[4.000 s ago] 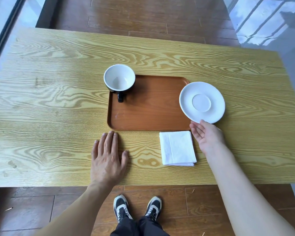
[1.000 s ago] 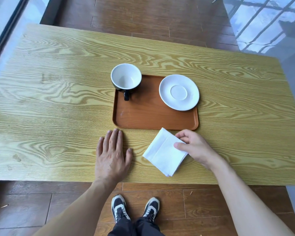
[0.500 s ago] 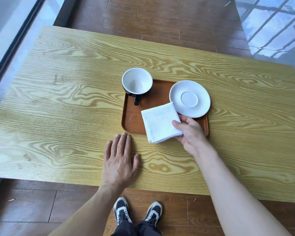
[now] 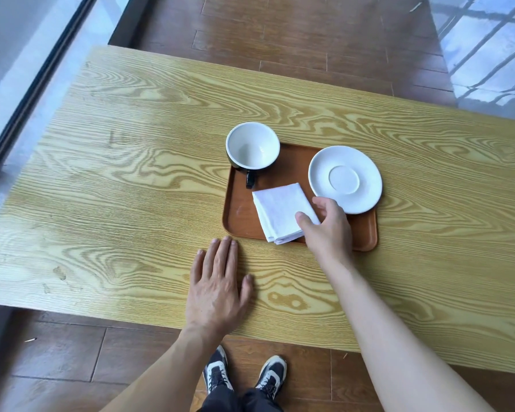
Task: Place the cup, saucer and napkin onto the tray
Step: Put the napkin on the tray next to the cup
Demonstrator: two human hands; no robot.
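Note:
A brown tray (image 4: 240, 214) lies on the wooden table (image 4: 125, 179). A cup (image 4: 252, 145), black outside and white inside, stands upright in the tray's far left corner with its handle pointing toward me. A white saucer (image 4: 345, 179) rests on the tray's far right part, overhanging the rim. The folded white napkin (image 4: 277, 210) lies on the tray's near middle, its near corner just over the front rim. My right hand (image 4: 329, 230) grips the napkin's right edge, thumb on top. My left hand (image 4: 217, 286) lies flat on the table, just in front of the tray's near left corner.
The table's near edge runs just behind my left wrist, with my shoes (image 4: 244, 374) on the brown plank floor below. A window frame (image 4: 39, 81) borders the left side. A barred glass panel (image 4: 488, 46) is at the far right.
My right hand has carried the napkin from the table up onto the tray and set it down there. The saucer was earlier put on the tray. My left hand stays flat.

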